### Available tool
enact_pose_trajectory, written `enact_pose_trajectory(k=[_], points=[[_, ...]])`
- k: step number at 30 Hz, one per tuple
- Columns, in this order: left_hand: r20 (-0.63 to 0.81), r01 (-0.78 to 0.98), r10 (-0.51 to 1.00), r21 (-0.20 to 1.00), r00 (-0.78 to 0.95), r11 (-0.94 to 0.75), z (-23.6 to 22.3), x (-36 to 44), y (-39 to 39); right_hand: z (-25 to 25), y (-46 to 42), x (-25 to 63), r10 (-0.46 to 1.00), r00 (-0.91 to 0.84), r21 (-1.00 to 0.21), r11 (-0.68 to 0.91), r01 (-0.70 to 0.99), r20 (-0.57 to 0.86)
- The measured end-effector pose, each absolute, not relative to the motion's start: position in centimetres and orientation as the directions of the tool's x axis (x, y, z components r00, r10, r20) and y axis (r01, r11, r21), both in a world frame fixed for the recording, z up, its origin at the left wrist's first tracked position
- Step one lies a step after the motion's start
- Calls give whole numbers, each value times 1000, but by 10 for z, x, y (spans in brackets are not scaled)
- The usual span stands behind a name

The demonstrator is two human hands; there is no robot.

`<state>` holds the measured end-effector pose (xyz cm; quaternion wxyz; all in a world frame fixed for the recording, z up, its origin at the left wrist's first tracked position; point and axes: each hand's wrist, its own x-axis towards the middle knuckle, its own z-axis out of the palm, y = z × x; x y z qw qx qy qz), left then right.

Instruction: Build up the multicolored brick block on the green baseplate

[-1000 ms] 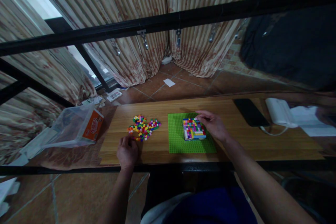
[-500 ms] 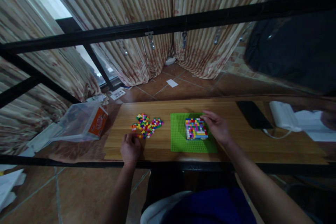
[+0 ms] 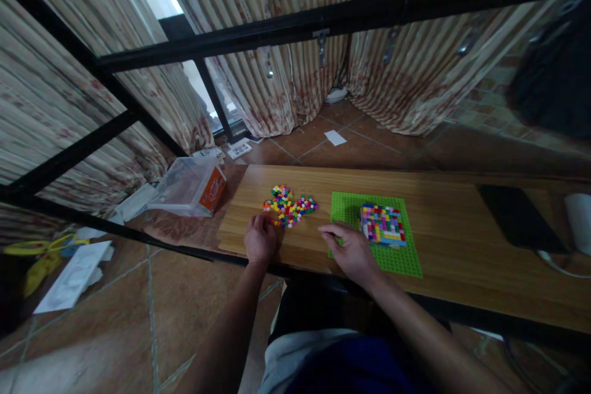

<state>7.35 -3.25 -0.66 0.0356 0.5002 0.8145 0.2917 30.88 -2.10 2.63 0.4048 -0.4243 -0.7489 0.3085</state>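
A loose pile of small colourful toy bricks [image 3: 295, 208] lies on the wooden table. My left hand [image 3: 261, 239] rests at the pile's near edge, fingers curled in; whatever they pinch is too small to make out. My right hand [image 3: 353, 251] is over the left edge of the green baseplate [image 3: 344, 200], pointing toward the pile. Its forefinger is stretched out and the thumb is apart from it, with nothing visible between them. On the baseplate stands a rectangular block built of multicoloured bricks [image 3: 382, 223], to the right of my right hand.
A clear plastic box [image 3: 187, 188] with an orange label stands left of the table [image 3: 443, 209]. At the right lie a black phone [image 3: 521, 215] and a white device [image 3: 579, 218] with a cable. A black metal bar [image 3: 286, 34] crosses beyond the table.
My right hand has left the right side of the brick block and moved left across the baseplate toward the pile. My left hand stays by the pile. The view has turned left.
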Motion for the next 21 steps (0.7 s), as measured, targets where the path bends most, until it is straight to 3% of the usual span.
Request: enact_pose_trajectory(k=[13,21], points=[[250,794,838,528,-485,302,-9,73,-33,-5,7,232,785,-510,-564,613,554,351],[259,796,836,526,-484,298,-5,74,-33,-11,5,225,799,-481,-571,598,562,362]])
